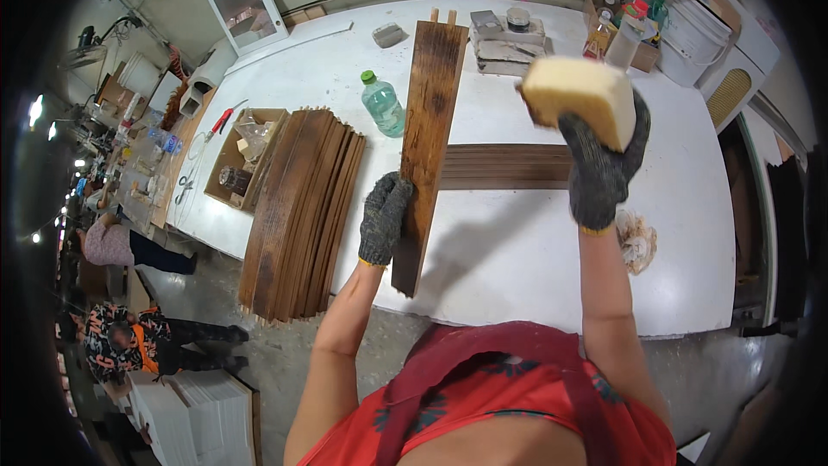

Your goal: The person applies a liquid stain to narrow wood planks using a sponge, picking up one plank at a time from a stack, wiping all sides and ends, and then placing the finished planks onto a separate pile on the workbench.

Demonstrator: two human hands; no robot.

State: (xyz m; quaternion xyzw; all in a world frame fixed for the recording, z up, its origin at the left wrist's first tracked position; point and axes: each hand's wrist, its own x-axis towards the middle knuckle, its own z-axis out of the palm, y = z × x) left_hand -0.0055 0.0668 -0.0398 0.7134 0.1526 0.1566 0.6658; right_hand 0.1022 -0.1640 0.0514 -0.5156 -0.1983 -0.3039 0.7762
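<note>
Plank (428,108) extends both ways past the left hand (385,217) holding its edge.

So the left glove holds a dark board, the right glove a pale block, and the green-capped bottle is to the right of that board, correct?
Not quite: in the head view, the green-capped bottle is to the left of the held board. The rest stands.

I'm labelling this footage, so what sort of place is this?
Probably a woodworking workshop: there's a stack of brown boards, a gloved right hand gripping a pale spongy block, and a white worktable.
</note>
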